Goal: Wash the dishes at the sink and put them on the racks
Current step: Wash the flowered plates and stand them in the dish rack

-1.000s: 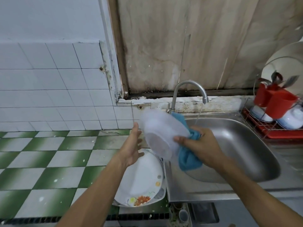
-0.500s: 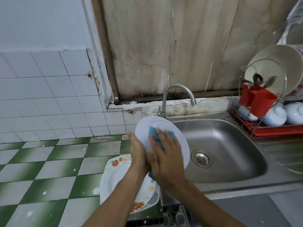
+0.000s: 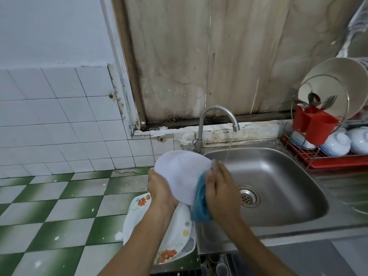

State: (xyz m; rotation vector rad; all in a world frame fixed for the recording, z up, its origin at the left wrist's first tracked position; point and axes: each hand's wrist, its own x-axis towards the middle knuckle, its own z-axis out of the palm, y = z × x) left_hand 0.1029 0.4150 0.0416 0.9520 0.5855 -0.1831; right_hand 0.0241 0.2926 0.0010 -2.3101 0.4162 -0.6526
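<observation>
Holding plate (image 3: 179, 172): my left hand (image 3: 160, 189) clamped fingers on its rim.
Blue cloth (image 3: 200, 206): right hand (image 3: 221, 188) fingers pinched it.
Handling: wet, slippery, breakable.

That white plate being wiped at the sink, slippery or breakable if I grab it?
Probably slippery: the blue cloth is against the white plate and the tap runs nearby, so it's likely wet. Likely stiff: it holds its shape gripped at one edge by the left hand. Material unclear, so possibly breakable.
</observation>
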